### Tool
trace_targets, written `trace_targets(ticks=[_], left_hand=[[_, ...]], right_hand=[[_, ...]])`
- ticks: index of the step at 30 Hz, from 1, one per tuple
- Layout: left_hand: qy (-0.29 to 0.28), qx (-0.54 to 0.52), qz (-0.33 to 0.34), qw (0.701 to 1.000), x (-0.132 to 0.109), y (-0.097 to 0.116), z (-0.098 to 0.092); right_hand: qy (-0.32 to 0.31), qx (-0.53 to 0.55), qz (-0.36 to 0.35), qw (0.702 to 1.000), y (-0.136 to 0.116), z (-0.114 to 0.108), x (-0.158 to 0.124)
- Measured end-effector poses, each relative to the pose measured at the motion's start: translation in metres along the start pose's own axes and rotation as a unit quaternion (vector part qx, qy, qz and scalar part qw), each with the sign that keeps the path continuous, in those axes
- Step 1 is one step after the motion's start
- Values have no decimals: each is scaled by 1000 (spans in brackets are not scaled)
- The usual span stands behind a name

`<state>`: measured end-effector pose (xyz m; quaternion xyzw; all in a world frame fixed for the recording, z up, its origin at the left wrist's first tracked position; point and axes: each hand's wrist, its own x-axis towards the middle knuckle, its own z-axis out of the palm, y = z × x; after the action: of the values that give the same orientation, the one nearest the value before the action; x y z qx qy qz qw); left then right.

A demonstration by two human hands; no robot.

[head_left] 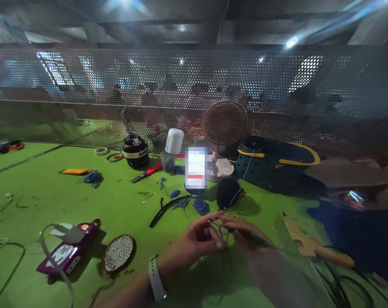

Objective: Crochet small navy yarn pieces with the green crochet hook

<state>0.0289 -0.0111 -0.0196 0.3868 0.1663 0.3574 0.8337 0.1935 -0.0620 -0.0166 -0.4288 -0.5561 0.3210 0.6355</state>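
Observation:
Low in the middle of the head view, my left hand [205, 237] is closed with pale blue-lilac yarn [225, 234] looped about its fingers. A watch strap circles that wrist. Close against it, my right hand [247, 233] is closed too, its fingertips pinched at the yarn. Motion blur hides whether a thin tool is in that hand. Just beyond the hands lies a dark ball of yarn [227, 193] with a lighter strand over it. A coiled blue crocheted piece [200, 206] rests to its left.
Behind stand a lit, blurred phone screen [196, 169], a desk fan [224, 124] and a dark blue basket [273, 167]. A glue gun [312, 244] with cables lies right. At left are a purple case [72, 248], a round studded mirror [118, 253] and a yellow cutter [75, 171].

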Motion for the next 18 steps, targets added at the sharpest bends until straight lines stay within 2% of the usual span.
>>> trace_targets(ticks=[2,4,8,12,16,18], left_hand=[[-2,2,6,1000,0,-6,-1],[-1,5,-1,1000,0,-6,-1],[46,15,-15,999,-2,8,5],[101,25,-4,995,-3,17,11],[109,28,5,994,-2,17,12],[109,31,12,993,-2,15,12]], right_hand=[[-27,-47,-79,995,-3,2,0],[-54,-76,-121,988,-5,1,1],[-61,-135,-143,979,-6,-4,4],[-85,-165,-133,974,-6,-6,3],[-81,-178,-140,971,-9,-4,0],[-75,-220,-176,956,-10,-4,-1]])
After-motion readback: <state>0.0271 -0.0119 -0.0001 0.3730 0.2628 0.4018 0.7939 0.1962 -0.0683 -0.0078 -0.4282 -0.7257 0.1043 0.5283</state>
